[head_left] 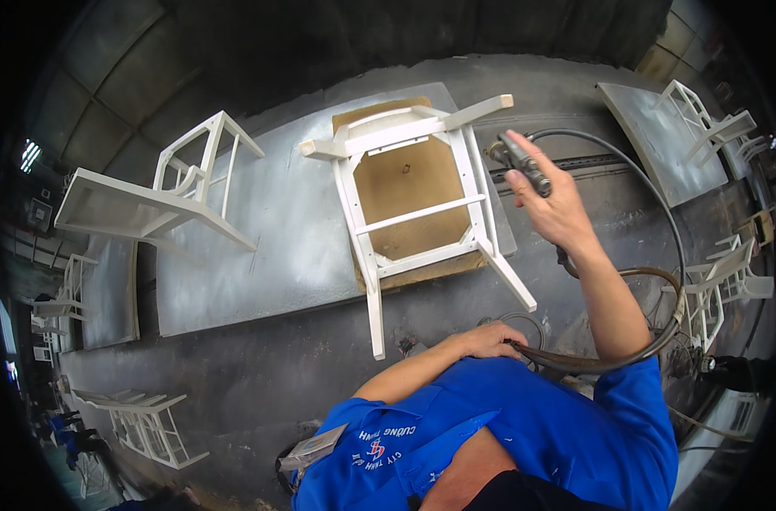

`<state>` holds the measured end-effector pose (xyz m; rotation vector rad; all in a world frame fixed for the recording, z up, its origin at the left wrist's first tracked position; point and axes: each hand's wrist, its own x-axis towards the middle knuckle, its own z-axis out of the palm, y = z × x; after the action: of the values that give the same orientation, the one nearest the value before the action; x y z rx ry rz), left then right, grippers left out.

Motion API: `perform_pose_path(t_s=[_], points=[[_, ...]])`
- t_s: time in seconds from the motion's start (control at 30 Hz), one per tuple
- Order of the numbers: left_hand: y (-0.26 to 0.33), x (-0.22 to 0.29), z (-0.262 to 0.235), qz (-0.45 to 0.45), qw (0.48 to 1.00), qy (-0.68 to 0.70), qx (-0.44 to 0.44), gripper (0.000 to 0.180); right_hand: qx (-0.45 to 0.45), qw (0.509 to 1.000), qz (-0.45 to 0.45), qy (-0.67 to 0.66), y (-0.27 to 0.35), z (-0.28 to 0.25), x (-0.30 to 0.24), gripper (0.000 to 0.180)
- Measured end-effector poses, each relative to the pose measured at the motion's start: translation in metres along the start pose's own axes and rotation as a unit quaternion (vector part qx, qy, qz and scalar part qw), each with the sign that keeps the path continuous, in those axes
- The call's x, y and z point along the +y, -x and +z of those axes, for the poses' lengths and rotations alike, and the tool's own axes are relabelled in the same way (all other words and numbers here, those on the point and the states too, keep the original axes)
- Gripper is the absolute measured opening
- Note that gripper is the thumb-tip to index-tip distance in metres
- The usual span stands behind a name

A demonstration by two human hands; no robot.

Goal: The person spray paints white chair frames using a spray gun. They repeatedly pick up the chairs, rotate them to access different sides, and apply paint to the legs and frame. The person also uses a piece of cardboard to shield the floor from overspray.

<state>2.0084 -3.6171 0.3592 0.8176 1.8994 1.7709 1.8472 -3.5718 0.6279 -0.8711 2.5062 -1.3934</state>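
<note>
My right hand (554, 204) is wrapped round a spray gun (521, 162), its nozzle end toward the white chair frame (413, 211) but apart from it. The frame rests upside down or on its side, legs sticking out, on a brown board (473, 264) in the middle. Inside the frame shows a brown panel (405, 183). Close to my waist, my left hand (490, 339) is closed on a dark hose (558, 361). A grey hose (673, 226) loops from the gun round the right of my forearm.
Under the board lies a large grey metal sheet (251, 289). A second white chair (149, 200) lies on its left part. More white chairs (145, 426) stand at lower left and on the right (715, 281). Another metal sheet (652, 149) with chairs is at far right.
</note>
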Motion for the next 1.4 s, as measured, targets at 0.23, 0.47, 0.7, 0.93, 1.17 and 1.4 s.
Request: perform_pose_path(t_s=[0.23, 0.47, 0.7, 0.93, 1.17, 1.4], points=[[0.065, -0.019, 0.012, -0.051, 0.996, 0.022, 0.074, 0.032, -0.013, 0.999, 0.007, -0.034, -0.032, 0.081, 0.021, 0.052], [0.104, -0.026, 0.013, -0.074, 0.985, 0.064, 0.141, 0.036, -0.036, 0.997, -0.006, -0.063, -0.046, 0.121, 0.003, 0.054], [0.111, -0.015, 0.004, -0.116, 0.981, 0.09, 0.127, 0.034, 0.013, 0.997, 0.071, -0.028, -0.046, 0.104, 0.011, 0.055], [0.099, -0.019, 0.009, -0.071, 0.986, 0.083, 0.125, 0.032, 0.086, 0.994, 0.049, 0.049, -0.05, 0.081, 0.037, 0.054], [0.117, -0.024, 0.01, -0.09, 0.981, 0.105, 0.14, 0.032, 0.072, 0.995, 0.017, 0.071, -0.056, 0.102, 0.031, 0.055], [0.141, -0.02, 0.006, -0.087, 0.978, 0.089, 0.17, 0.033, -0.032, 0.998, 0.037, -0.047, -0.057, 0.147, 0.0, 0.054]])
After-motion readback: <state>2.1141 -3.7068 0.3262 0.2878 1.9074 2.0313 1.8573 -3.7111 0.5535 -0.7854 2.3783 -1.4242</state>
